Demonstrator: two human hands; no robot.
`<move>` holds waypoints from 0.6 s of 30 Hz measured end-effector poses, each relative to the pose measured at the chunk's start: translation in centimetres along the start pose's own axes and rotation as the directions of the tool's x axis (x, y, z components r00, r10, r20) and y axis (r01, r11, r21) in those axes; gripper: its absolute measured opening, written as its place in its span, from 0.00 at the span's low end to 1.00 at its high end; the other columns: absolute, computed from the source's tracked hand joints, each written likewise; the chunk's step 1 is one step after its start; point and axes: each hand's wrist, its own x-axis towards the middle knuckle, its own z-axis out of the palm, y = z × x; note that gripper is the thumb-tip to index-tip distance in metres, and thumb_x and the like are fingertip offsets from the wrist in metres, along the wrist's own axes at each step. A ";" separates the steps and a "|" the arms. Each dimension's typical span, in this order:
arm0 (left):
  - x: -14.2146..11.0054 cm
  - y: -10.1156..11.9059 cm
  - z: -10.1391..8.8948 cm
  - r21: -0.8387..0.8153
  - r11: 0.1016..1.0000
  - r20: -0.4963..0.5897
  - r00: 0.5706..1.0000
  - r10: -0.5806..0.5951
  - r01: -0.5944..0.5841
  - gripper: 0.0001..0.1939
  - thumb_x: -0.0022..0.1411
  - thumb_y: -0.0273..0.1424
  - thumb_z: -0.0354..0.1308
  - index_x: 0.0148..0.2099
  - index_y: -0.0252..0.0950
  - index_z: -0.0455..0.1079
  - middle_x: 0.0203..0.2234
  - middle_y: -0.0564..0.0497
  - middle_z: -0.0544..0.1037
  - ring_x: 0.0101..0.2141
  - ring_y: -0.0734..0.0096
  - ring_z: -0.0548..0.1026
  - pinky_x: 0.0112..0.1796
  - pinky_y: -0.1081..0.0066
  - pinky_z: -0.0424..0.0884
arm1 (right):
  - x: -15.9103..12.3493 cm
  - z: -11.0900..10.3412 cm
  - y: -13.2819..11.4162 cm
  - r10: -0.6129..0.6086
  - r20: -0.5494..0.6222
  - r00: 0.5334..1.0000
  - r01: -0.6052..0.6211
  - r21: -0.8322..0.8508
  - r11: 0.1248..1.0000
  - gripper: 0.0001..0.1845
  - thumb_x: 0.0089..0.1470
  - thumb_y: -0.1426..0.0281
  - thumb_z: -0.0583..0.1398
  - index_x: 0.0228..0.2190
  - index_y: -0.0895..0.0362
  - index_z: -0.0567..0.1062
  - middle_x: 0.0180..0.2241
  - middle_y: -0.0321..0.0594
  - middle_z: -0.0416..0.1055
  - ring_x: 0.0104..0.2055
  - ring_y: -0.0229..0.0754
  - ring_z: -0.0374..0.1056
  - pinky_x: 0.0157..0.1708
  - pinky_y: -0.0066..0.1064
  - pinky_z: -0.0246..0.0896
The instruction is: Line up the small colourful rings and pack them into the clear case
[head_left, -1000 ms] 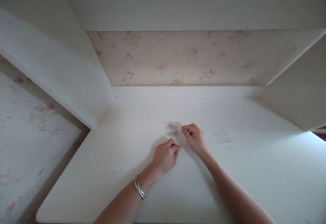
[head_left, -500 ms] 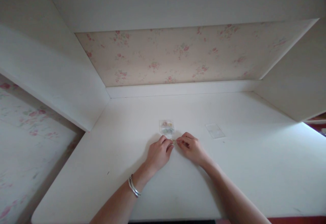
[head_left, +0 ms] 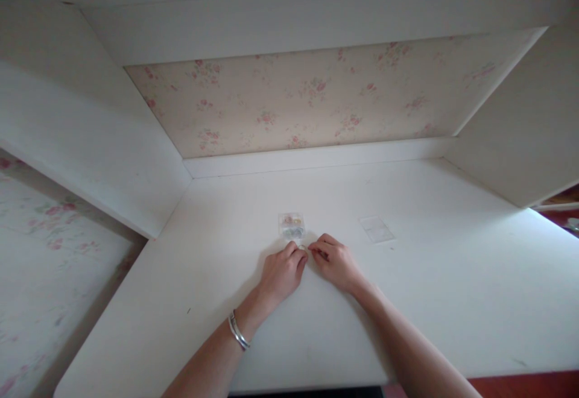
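Note:
Between my fingertips is a small pale ring-shaped piece [head_left: 303, 247], too small to make out its kind. My left hand [head_left: 284, 266] pinches it from the left, thumb and forefinger closed. From the other side my right hand [head_left: 333, 260] reaches it with a closed pinch; whatever lies between those fingers is too tiny to see. Just beyond my hands stands a clear plastic box [head_left: 292, 218], its compartments holding reddish, yellow and clear small pieces. To the right lies a flat transparent lid [head_left: 377, 230].
Everything rests on a white desk [head_left: 316, 331]. White side panels [head_left: 167, 163] and a flowered back wall [head_left: 294, 105] enclose it. A dark speck [head_left: 189, 310] lies at the left. My left wrist wears a silver bangle [head_left: 239, 330].
The view has shifted slightly, so the box and lid appear a little further left. Both hands keep their pinch, and the ring-shaped piece looks slightly turned between them.

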 end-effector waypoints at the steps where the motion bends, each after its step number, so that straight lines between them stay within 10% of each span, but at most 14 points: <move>1: 0.0 0.0 0.1 -0.001 1.000 0.005 1.000 0.002 -0.002 0.15 0.68 0.35 0.41 0.42 0.41 0.69 0.36 0.50 0.71 0.35 0.69 0.73 0.29 0.73 0.65 | 0.0 0.0 0.1 -0.002 0.001 1.000 0.002 0.003 1.000 0.13 0.53 0.76 0.54 0.34 0.52 0.77 0.35 0.37 0.70 0.33 0.35 0.67 0.34 0.25 0.60; 18: -0.1 -2.0 0.1 -0.538 0.843 -0.070 0.996 -0.058 0.011 0.13 0.67 0.36 0.43 0.37 0.35 0.65 0.34 0.49 0.69 0.36 0.70 0.69 0.39 0.70 0.66 | -0.1 -0.9 -0.5 -0.188 0.169 0.968 0.220 -0.200 0.955 0.11 0.57 0.69 0.55 0.37 0.49 0.77 0.35 0.37 0.67 0.35 0.35 0.64 0.38 0.29 0.53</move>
